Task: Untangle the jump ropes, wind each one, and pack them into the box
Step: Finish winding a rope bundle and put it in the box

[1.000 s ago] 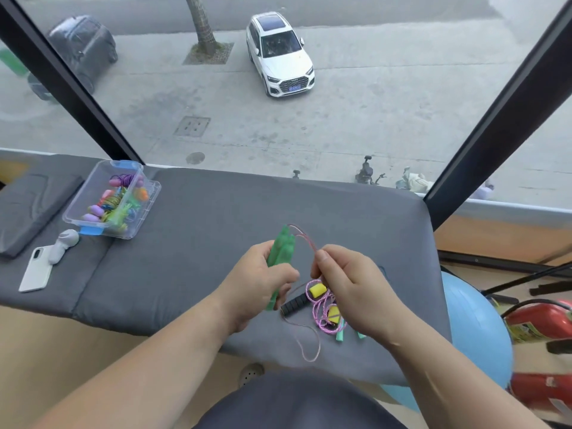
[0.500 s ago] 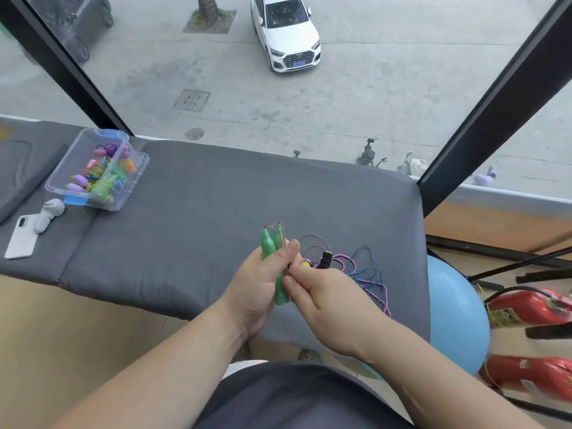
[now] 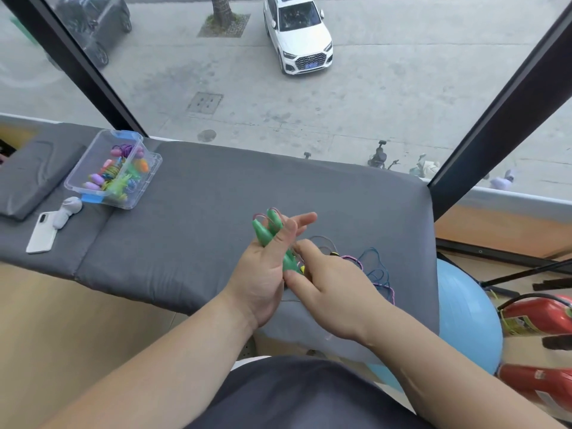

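My left hand (image 3: 266,274) holds two green jump-rope handles (image 3: 266,232) upright over the grey cushion (image 3: 192,218), thumb pressed across them, fingers stretched out. A thin pink cord loops over their tops. My right hand (image 3: 334,289) pinches the lower end of the handles, where the cord runs, between thumb and index finger. Just behind it lies a tangle of blue and purple ropes (image 3: 376,269) with a small black handle (image 3: 333,253). The clear plastic box (image 3: 148,178) stands at the far left, holding several wound coloured ropes.
A white phone (image 3: 41,233) and a small white device (image 3: 67,208) lie left of the box. A blue exercise ball (image 3: 464,317) and red fire extinguishers (image 3: 538,314) sit on the floor to the right. A window lies behind the cushion.
The left fingers have straightened out, leaving the thumb across the green handles. My right hand has slid down from the handles' middle to their lower end. The view tilted slightly.
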Motion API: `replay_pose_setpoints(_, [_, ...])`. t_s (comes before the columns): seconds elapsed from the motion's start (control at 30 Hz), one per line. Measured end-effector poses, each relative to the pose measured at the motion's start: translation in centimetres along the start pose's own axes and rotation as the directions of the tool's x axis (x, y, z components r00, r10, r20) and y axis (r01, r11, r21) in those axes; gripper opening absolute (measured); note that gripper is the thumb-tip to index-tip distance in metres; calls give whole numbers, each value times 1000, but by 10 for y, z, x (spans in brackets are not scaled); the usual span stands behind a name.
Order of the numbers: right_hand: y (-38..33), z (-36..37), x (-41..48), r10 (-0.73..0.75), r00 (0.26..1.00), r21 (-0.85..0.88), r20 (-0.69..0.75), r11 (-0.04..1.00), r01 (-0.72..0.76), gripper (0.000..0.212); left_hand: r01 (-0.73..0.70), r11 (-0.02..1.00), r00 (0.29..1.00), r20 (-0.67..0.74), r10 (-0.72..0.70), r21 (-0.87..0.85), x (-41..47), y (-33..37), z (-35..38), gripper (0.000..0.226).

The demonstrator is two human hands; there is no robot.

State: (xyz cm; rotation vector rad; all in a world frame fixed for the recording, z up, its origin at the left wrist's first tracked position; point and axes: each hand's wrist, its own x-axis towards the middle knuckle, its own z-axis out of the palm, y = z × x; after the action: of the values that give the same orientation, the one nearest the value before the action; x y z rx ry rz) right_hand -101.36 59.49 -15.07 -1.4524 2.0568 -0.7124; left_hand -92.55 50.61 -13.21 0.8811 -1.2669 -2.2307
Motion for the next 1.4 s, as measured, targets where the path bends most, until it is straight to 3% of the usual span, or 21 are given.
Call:
replay_pose_setpoints(0.1, [-4,8,0,-44,999,-180,-16,983,41,43,42,999,999,7,-42,-12,4,-4,-6,17])
replay_pose_setpoints(0.2, [-4,14,-3,-67,996,-270,-54,961,50,35,67,997,996,-60,-68,-33,6,-10,-9,24])
replay_pose_setpoints(0.27, [-4,12,-1,-61,997,-274,-48,961,46,29,79,994,997,-22,-80,-70,7,-10,-11,23])
replay_pose_setpoints(0.33, [-5,10,1,-56,998,-203,-38,978,47,26,79,991,997,24,-77,-109,8,-12,-15,21])
replay_pose_setpoints(0.43, [-4,4,3,36,999,81,19,996,-38,22,65,992,992,112,-53,-110,9,-17,-18,19])
replay_pose_setpoints(0.53, [3,2,5,86,993,234,86,967,-104,51,29,996,992,122,-18,-89,8,-22,-17,18])
replay_pose_setpoints(0.6, [1,4,6,61,993,257,102,963,-86,57,19,998,994,108,-13,-58,8,-23,-18,14])
replay_pose_setpoints(0.73, [1,7,8,74,997,164,36,983,-79,38,56,998,993,109,-56,0,12,-22,-19,10])
replay_pose_setpoints(0.8, [2,5,10,101,994,54,35,993,-103,39,67,997,995,69,-69,34,13,-22,-18,16])
replay_pose_setpoints(0.9, [4,0,13,163,983,-130,87,980,-151,42,29,994,991,-136,-15,102,14,-23,-21,42])
replay_pose_setpoints(0.93, [6,-2,14,182,978,-184,106,970,-160,36,-4,980,978,-204,46,201,15,-23,-25,52])
replay_pose_setpoints(0.97, [9,-4,14,186,975,-240,118,958,-154,31,-64,929,960,-230,157,364,16,-22,-31,60])
replay_pose_setpoints(1.0, [13,-5,14,183,975,-293,130,946,-138,25,-150,811,942,-166,290,566,18,-20,-40,65])
replay_pose_setpoints(1.03, [15,-6,14,174,974,-334,144,935,-118,21,-259,633,925,-2,381,730,21,-17,-49,67])
replay_pose_setpoints(1.07, [17,-7,14,168,973,-361,161,927,-101,21,-358,453,912,202,357,816,23,-12,-56,67])
replay_pose_setpoints(1.1, [18,-7,13,161,971,-375,178,923,-84,23,-426,308,900,363,243,850,25,-7,-60,65])
replay_pose_setpoints(1.17, [18,-8,13,144,968,-381,206,923,-56,30,-492,118,870,492,26,863,28,0,-62,60])
replay_pose_setpoints(1.2, [18,-8,14,135,969,-376,209,925,-48,31,-493,95,869,496,-4,865,29,1,-63,54])
replay_pose_setpoints(1.3, [16,-9,15,121,975,-332,188,942,-53,25,-420,238,904,426,26,876,28,4,-64,40])
replay_pose_setpoints(1.4, [16,-14,16,144,978,-210,152,971,-111,22,-255,499,957,289,9,828,24,0,-60,41])
